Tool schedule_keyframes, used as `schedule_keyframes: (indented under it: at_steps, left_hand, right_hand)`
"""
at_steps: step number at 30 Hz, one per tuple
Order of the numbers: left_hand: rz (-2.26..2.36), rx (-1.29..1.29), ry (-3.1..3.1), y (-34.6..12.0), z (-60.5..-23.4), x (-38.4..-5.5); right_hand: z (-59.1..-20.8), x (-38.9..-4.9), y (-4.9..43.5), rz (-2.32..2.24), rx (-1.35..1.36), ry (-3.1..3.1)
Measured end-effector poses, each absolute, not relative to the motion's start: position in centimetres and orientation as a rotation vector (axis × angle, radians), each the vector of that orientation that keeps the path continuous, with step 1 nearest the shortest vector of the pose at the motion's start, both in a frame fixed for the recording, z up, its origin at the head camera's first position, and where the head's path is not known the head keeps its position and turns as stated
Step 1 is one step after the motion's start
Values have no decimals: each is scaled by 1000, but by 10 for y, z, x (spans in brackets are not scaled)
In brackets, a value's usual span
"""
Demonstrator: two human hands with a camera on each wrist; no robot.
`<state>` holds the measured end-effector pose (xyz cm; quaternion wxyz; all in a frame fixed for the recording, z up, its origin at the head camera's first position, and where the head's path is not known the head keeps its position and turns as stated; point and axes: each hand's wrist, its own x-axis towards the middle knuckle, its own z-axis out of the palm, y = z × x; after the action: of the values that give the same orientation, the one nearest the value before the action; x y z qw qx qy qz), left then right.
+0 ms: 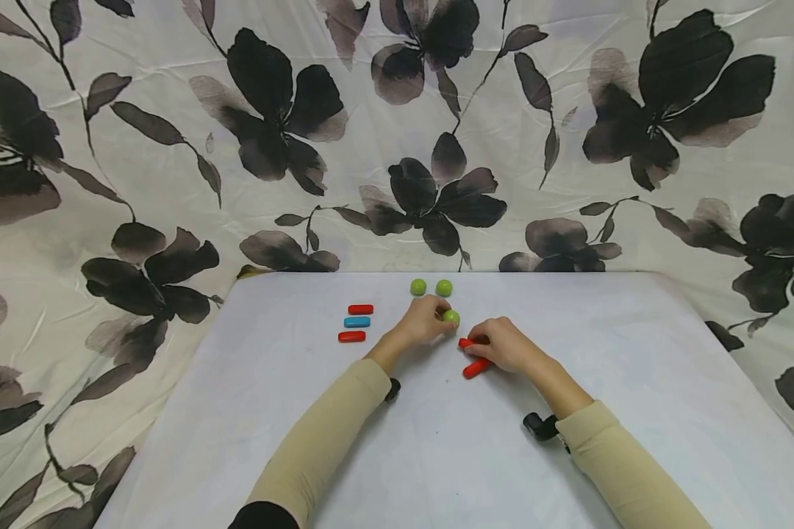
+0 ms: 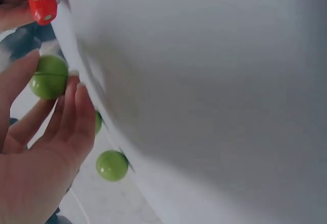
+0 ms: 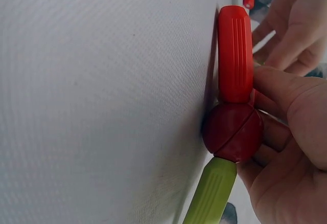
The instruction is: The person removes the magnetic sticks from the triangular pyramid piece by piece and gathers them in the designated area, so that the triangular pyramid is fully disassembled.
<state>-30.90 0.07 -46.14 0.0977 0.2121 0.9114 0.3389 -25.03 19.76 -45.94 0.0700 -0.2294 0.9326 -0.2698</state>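
With thumb and fingers, my left hand [image 1: 425, 320] pinches a green ball [image 2: 49, 76] that has a seam round its middle. Two more green balls, a left one [image 1: 418, 287] and a right one [image 1: 444, 288], lie just beyond this hand. My right hand [image 1: 508, 345] grips a red rod [image 2: 45, 6] whose end points toward the left hand. Under its fingers, the right wrist view shows another ribbed red rod [image 3: 235, 55] meeting a dark red ball [image 3: 233, 132], with a green rod [image 3: 210, 193] on the ball's other side. In the head view the hand hides the ball and green rod.
Left of the hands, a blue rod [image 1: 357, 322] lies between a far red rod [image 1: 360, 309] and a near red rod [image 1: 352, 336] on the white table [image 1: 397, 455]. Behind the table's back edge hangs a floral cloth [image 1: 370, 132].
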Motion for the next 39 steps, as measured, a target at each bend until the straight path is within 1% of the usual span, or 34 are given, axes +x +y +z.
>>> schedule_keyframes:
  at_steps: [12,19,24,31,39]
  left_hand:
    - [988,579,2934,43,-461,-337]
    - [885,446,3014,59,-465,-354]
    - [880,449,3033,63,-468,-360]
    - [933,438,3007,55,-471,-360]
    - [933,533,2986,42,-456,-353]
  right_hand:
    - [-463,-251,196,-818,-772,2835]
    - [-462,-250,195,-821,-763,2820]
    - [-461,-250,198,-830,-755,2843]
    - [-461,-249,195,-828,-777,2849]
    - [-459,-251,197,-826,-752,2819]
